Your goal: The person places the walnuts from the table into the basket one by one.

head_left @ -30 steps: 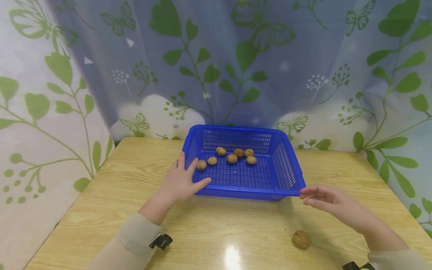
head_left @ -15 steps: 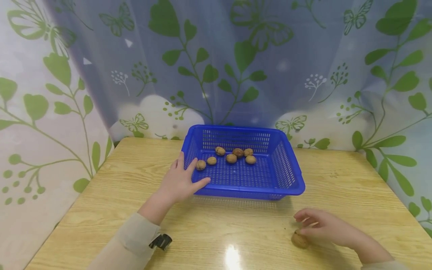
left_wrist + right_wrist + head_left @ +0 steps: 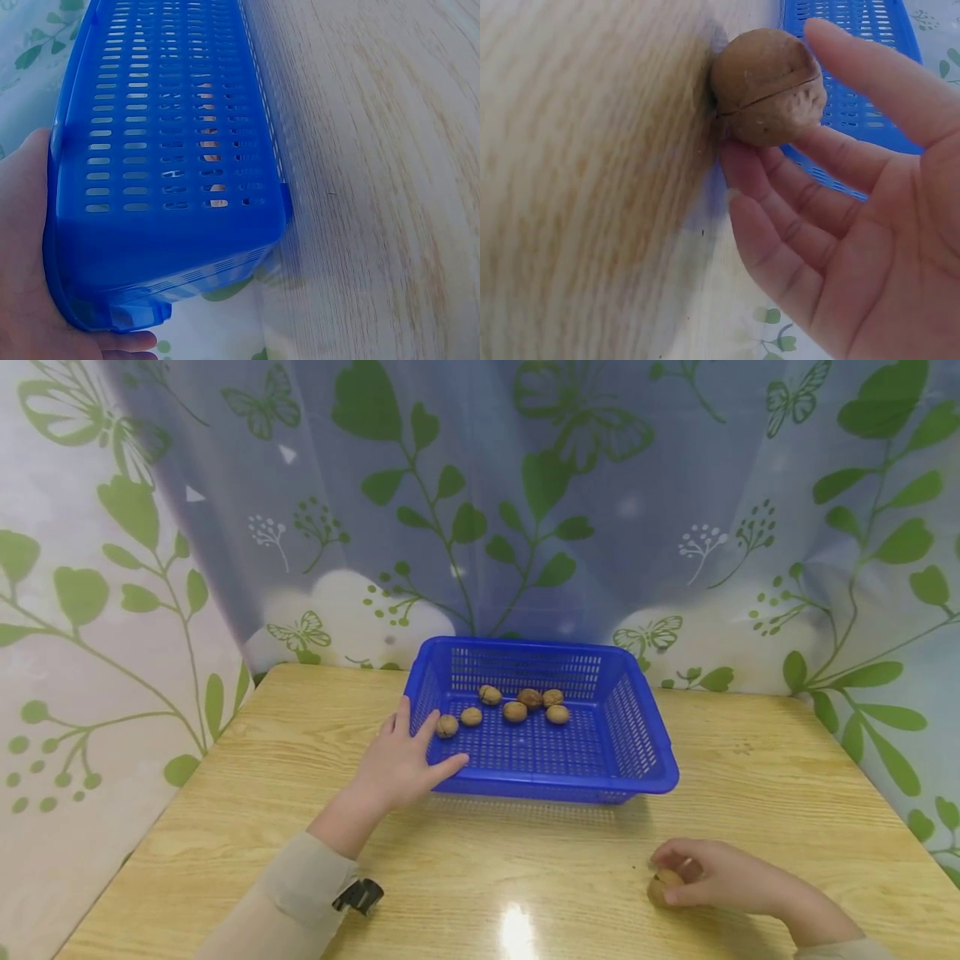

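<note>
My right hand (image 3: 701, 875) lies on the wooden table (image 3: 480, 868) near its front right. Thumb and fingers curl round a brown walnut (image 3: 660, 887). In the right wrist view the walnut (image 3: 769, 86) sits between my fingertips and thumb (image 3: 877, 82), still against the tabletop. My left hand (image 3: 405, 762) rests with straight fingers on the front left corner of a blue plastic basket (image 3: 645, 785). In the left wrist view my palm (image 3: 22, 247) lies against the slotted basket wall (image 3: 165, 112). Several walnuts (image 3: 514, 712) lie in a loose row inside the basket.
A curtain with green leaves and butterflies (image 3: 480, 510) hangs close behind the table and along both sides. The basket stands at the table's far middle. Bare tabletop lies in front of it and to its left and right.
My right hand left the basket's front right corner, came down to the walnut on the table and closed its fingers round it. My left hand and the basket stayed put.
</note>
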Demonstrator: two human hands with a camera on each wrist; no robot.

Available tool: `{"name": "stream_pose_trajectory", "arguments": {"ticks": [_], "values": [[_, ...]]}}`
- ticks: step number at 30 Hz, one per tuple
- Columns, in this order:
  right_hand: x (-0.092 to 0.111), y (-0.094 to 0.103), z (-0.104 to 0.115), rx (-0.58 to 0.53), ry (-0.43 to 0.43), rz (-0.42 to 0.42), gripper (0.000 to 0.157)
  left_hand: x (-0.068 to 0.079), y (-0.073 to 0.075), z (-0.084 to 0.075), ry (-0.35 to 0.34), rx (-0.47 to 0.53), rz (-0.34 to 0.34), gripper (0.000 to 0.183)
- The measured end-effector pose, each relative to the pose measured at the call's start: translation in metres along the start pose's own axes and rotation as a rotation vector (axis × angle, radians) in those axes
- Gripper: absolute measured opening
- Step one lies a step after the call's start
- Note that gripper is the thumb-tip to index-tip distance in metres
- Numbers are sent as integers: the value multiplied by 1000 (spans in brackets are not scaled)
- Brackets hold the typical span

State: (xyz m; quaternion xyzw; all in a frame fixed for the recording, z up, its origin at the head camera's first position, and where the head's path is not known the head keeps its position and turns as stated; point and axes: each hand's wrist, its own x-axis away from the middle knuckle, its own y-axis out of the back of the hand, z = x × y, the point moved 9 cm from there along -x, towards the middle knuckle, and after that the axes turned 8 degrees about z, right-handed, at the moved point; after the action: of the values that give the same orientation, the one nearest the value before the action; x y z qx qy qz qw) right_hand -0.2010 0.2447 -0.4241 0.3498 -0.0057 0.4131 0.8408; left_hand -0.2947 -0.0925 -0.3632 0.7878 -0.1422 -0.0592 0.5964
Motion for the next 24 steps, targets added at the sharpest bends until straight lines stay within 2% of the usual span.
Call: {"name": "stream_pose_trajectory", "arguments": {"ticks": [4, 9, 16, 24], "values": [[0, -1, 0, -17, 6, 19, 34, 0, 0, 0, 0, 0, 2, 90], [-1, 0, 5, -3, 43, 1, 26, 0, 0, 1, 1, 0, 2, 90], [1, 14, 16, 54, 65, -84, 27, 1, 1, 0, 2, 4, -3, 89], [6, 34, 33, -16, 37, -158, 33, 1, 0, 0, 2, 7, 4, 90]]}}
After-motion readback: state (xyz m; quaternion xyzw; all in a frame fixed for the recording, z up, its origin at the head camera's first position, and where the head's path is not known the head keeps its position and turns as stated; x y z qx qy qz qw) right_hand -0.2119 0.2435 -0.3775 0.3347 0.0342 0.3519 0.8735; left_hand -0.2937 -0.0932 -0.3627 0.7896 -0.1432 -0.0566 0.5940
